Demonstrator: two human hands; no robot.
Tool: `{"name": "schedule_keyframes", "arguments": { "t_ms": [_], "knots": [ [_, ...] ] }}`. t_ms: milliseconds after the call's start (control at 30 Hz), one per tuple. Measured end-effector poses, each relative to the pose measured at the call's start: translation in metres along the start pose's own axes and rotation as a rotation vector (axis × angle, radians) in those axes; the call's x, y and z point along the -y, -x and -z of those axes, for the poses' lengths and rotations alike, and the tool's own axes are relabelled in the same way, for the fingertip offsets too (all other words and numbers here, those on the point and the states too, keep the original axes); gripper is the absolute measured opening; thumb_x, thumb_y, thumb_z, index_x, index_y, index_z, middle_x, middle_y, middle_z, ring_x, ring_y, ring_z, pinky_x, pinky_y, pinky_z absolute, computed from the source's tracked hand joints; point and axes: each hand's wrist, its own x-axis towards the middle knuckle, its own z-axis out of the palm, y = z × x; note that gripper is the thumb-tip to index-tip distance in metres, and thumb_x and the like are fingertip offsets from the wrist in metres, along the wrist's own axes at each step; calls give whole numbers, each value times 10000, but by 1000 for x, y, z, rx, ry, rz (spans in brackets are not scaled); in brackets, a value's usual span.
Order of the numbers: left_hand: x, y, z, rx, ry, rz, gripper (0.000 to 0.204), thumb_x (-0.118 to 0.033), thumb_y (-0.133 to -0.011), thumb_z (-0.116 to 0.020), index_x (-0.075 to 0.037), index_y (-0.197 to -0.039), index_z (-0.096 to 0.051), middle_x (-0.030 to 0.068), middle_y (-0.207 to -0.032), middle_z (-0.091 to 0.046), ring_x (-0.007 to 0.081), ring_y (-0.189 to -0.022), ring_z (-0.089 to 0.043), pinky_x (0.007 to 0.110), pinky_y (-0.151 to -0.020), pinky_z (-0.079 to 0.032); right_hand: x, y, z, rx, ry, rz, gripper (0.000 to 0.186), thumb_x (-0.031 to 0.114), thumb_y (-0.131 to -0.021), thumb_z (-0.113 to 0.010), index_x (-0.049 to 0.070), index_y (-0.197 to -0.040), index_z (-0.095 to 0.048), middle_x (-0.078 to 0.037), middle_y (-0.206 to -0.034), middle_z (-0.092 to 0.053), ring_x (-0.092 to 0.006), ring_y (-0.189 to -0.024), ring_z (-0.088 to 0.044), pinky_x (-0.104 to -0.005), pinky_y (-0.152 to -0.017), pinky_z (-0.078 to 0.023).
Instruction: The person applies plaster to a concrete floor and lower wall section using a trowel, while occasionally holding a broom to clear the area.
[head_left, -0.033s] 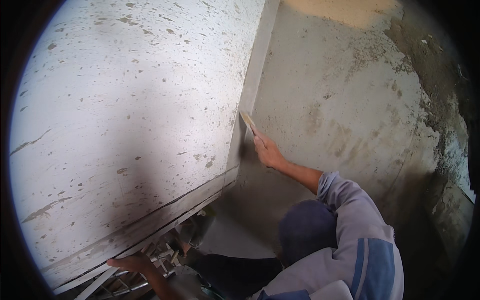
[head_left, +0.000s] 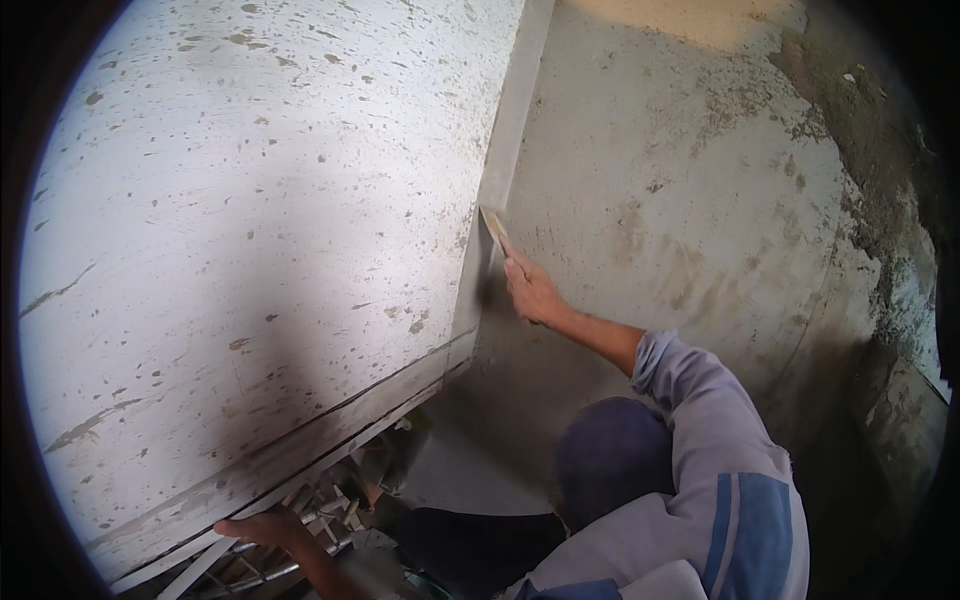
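Note:
A co-worker in a grey-blue shirt (head_left: pixel 755 530) and dark cap (head_left: pixel 612 460) bends low in front of me. The co-worker's right hand (head_left: pixel 532 292) grips a pale flat finishing tool (head_left: pixel 494 226), whose tip meets the narrow plaster strip (head_left: pixel 515 110) at the inside corner. At lower left the co-worker's other hand (head_left: pixel 262 528) rests at the bottom edge of a white, spattered panel (head_left: pixel 200 200); its grip is unclear. I see neither my left hand nor my right hand.
A grey plastered wall (head_left: pixel 670 180) fills the right, with a rough, dark, broken patch (head_left: pixel 850 110) along its far edge. Below the white panel are metal bars (head_left: pixel 255 570) and jumbled small pieces, partly in shadow.
The co-worker's right hand and the tool have moved slightly upward along the corner. The other hand stays at the panel's lower edge.

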Motion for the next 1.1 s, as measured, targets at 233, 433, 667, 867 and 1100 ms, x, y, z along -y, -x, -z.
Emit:
{"name": "schedule_keyframes", "arguments": {
  "t_ms": [233, 433, 667, 867, 1100],
  "knots": [
    [2, -9, 0, 35, 264, -3, 533, -401, -997, -349, 61, -1263, -334, 218, -1228, -455, 279, -1060, -522, 431, -873, -511, 92, -133, 74, -152, -216, -240, 277, 324, -1004, -349, 89, -1052, -486, -15, -647, -460, -115, -460, -434, -275, -365, -385],
    [10, -14, 4, 44, 299, 90, 821, -626, -924, -287, 46, -1394, -257, 228, -1342, -401, 340, -1175, -478, 479, -971, -451, 54, -62, 16, -222, 488, 176, 476, 312, -1013, -215, 49, -1365, -399, -144, -949, -612, -234, -772, -585, -349, -698, -495],
    [4, -6, -5, -25, 217, 75, 745, -566, -950, -293, 70, -1336, -335, 218, -1304, -444, 313, -1148, -496, 451, -961, -462, 121, -176, 115, -164, 108, -192, 501, 267, -1007, -314, 150, -1481, -201, -65, -692, -494, -112, -462, -425, -252, -346, -361],
    [31, -21, 19, -15, -107, -206, 599, -507, -964, -339, 37, -1198, -426, 209, -1152, -543, 295, -943, -574, 403, -814, -529, 152, -157, 132, -149, -5, -104, 510, 243, -1007, -353, 182, -1491, -206, -13, -652, -428, -83, -487, -387, -237, -393, -347],
    [26, -18, -1, 37, 83, -385, 415, -365, -943, -515, 21, -1076, -436, 221, -1063, -561, 277, -913, -587, 429, -754, -539, 53, 119, 30, 458, 868, -95, 515, 315, -930, -492, 141, -1407, -403, -186, -1217, -585, -353, -1120, -557, -435, -968, -417]
  ]
}}
